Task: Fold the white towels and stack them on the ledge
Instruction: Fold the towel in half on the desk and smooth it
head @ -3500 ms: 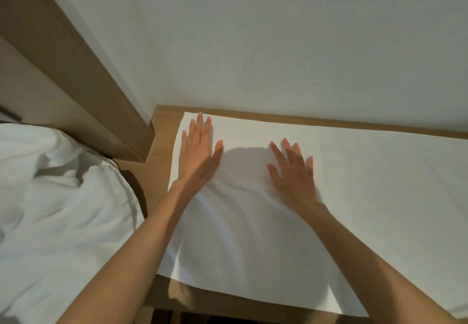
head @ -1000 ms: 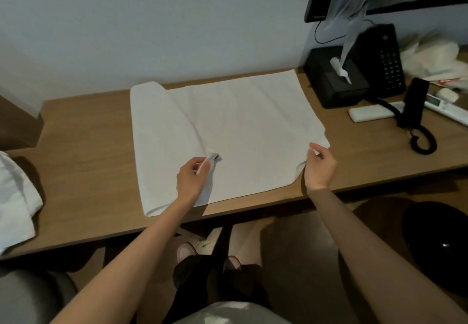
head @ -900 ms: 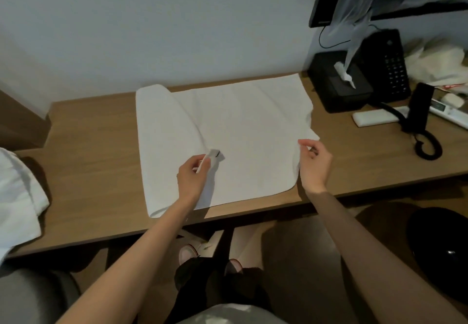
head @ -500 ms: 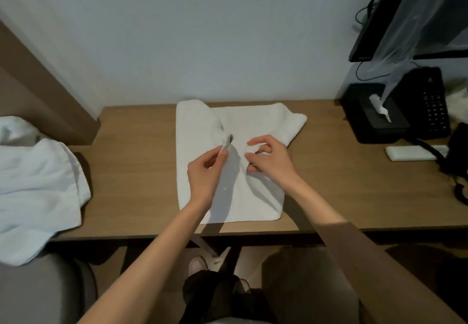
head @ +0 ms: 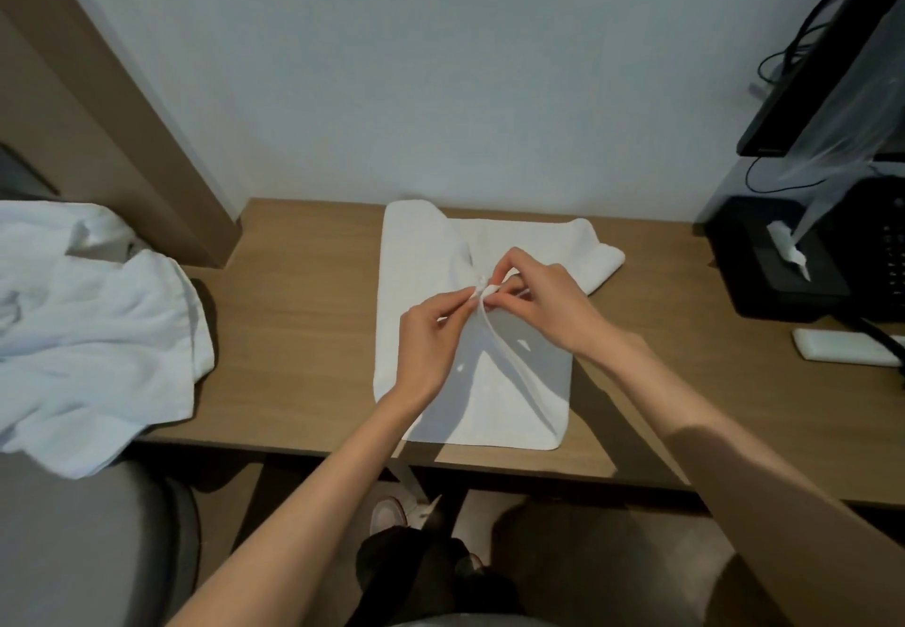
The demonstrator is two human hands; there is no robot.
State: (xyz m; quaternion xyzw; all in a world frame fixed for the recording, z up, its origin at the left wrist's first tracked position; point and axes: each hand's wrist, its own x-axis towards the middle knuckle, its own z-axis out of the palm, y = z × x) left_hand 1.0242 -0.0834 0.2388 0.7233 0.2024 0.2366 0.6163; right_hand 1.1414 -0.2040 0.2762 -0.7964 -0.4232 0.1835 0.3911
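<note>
So the towel (head: 426,254) sits dead centre on the desk (head: 303,313), and it's way narrower than a second ago. Back then it was spread wide, with the right hand out at its 3 o'clock corner. Now the right hand (head: 543,303) has carried that corner across to meet the left hand (head: 426,347) — both pinch the corners together, fingertips touching, just above the towel's middle. The bit at 1 o'clock is still bunched, so I'd say this fold needs laying down and smoothing. A heap of white cloth (head: 88,332) waits at 9 o'clock, a tissue box (head: 778,264) at 3 o'clock. No folded stack in view yet.
</note>
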